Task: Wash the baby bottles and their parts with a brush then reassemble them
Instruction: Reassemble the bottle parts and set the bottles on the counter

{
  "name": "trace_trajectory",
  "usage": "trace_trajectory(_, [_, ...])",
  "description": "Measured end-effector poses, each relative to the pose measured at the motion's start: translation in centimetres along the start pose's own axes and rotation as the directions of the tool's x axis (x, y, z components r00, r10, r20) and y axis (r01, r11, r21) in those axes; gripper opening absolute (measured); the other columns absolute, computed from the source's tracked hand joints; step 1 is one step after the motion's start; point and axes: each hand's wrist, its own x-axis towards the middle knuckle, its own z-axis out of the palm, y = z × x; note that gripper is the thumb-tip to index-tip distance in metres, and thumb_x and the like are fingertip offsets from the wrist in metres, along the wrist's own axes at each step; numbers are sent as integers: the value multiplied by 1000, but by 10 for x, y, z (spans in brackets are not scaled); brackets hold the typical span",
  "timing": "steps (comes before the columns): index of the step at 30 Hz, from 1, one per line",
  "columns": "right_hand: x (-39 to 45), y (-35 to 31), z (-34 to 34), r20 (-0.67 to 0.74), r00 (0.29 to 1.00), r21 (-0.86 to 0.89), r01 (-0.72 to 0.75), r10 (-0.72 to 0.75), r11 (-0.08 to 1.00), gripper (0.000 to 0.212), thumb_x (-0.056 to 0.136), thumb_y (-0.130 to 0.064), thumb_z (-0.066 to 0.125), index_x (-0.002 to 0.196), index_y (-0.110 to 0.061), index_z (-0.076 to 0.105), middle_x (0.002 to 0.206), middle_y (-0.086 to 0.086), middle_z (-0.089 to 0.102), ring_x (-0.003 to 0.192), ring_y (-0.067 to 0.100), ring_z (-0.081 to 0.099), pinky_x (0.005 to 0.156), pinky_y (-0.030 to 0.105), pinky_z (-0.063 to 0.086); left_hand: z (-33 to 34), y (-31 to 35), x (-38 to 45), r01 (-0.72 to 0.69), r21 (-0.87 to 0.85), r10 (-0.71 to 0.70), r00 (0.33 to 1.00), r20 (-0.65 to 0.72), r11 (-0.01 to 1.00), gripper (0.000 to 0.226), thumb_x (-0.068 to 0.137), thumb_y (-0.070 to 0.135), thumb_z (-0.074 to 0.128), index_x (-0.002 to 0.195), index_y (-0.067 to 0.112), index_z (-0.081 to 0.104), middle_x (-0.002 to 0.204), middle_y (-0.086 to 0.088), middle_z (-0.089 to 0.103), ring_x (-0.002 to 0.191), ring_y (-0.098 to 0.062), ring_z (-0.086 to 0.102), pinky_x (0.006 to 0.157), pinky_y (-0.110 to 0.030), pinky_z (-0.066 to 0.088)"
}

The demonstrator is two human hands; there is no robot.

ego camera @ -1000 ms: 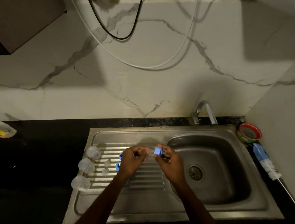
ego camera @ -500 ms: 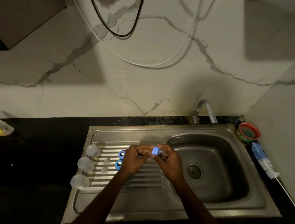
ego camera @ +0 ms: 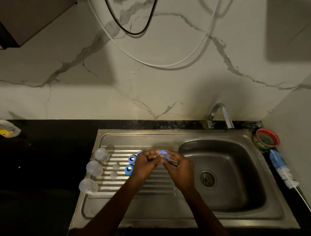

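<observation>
Dim steel sink drainboard. Left hand and right hand together, fingers curled, pinching blue bottle ring and clear teat. Just left of fingers, two more blue rings.

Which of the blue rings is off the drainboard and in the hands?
The ring farthest right, pinched between both hands above the drainboard. The other rings lie on the ribs to its left.

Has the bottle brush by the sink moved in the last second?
No. The brush lies on the counter right of the sink, just below the red bowl, as before. Only the camera shifted slightly.
</observation>
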Motion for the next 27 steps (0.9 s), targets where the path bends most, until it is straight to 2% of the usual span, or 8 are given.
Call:
trace_trajectory(4, [1,0,4,-100,991,-181,65,-84,981,15,85,-20,82,99,-20,81,101,-8,74,93,2,67,88,12,47,-2,1,-3,-26,-67,27,999,25,997,29,91,15,74,118,6,73,109,-9,77,106,-23,73,94,-36,56])
trace_trajectory(8, [-1,3,10,-103,991,-228,64,-89,972,9,87,-10,78,91,-17,80,94,-7,73,87,2,65,85,9,43,3,-1,-3,8,-2,-8,1000,-17,1000,23,93,15,73,112,4,76,98,-12,78,96,-27,74,89,-43,58])
trace_trajectory(12, [-3,0,10,-88,990,-206,91,-111,974,12,92,-7,72,95,-17,78,98,-9,73,92,-2,64,86,15,48,10,-4,-2,45,35,-42,997,-70,998,21,96,19,70,102,0,76,95,-25,74,82,-25,67,72,-28,56])
trace_trajectory(17, [-7,0,6,-58,979,-283,172,-195,944,18,94,-8,69,108,-17,77,110,-9,74,103,6,66,92,23,51,16,3,3,229,-192,-242,969,-49,954,24,96,15,69,112,-2,73,105,-21,75,99,-28,72,78,-23,60])
trace_trajectory(20, [-7,3,5,-47,987,-260,134,-151,956,18,97,-11,67,109,-18,77,112,-9,74,104,6,67,94,26,52,17,3,3,175,-91,-184,978,-95,980,20,95,20,70,105,3,75,96,-14,78,90,-25,74,74,-25,61])
trace_trajectory(23, [0,7,-2,-64,997,-157,27,-37,987,8,96,-19,69,98,-20,77,96,-13,76,89,0,70,83,28,55,17,0,0,78,34,-75,994,-82,996,22,95,22,71,102,2,75,92,-15,77,92,-31,74,87,-43,61])
trace_trajectory(25, [11,10,-9,-13,998,-99,-69,68,993,7,92,-26,73,88,-21,76,84,-14,74,79,0,68,76,30,55,15,-3,-2,12,194,5,996,-89,981,24,94,23,72,93,-1,73,84,-16,75,85,-31,73,84,-46,60])
trace_trajectory(27, [18,11,-12,54,991,-108,-120,126,987,11,90,-29,75,83,-19,75,78,-12,72,74,2,67,72,33,55,15,-6,-2,-2,192,21,995,-95,981,26,94,20,72,94,-5,71,87,-20,74,87,-34,73,82,-47,61])
